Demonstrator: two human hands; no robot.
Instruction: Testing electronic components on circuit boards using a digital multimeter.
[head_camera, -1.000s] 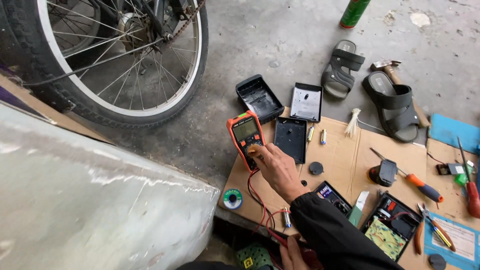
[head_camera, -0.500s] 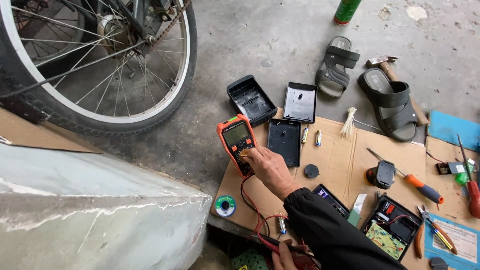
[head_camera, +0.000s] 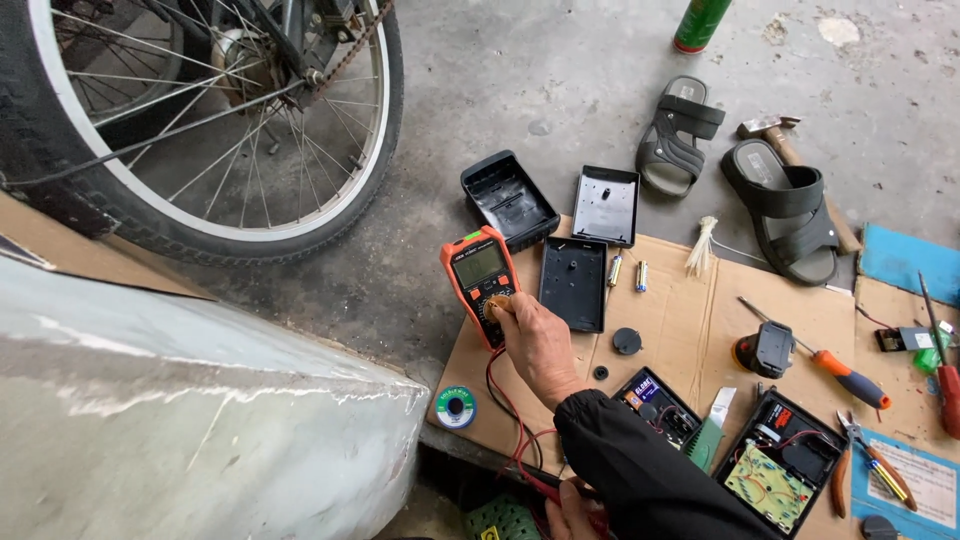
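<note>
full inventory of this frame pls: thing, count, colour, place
multimeter: 1, orange and black, cardboard's left edge
test leads: red and black, from meter toward the person
black plastic covers: 3, top of cardboard and floor
small batteries: 2, right of the covers
solder spool: 1, cardboard's lower left corner
open device with circuit board: 1, black, lower right
screwdriver: 1, orange handle, right
pliers: 1, far lower right
sandals: 2, dark, on concrete
hammer: 1, under the right sandal
spray can: 1, green, top
bicycle wheel: 1, upper left
cardboard sheet: brown, on floor
right hand: on the multimeter's dial
left hand: bottom edge, at the leads
</note>
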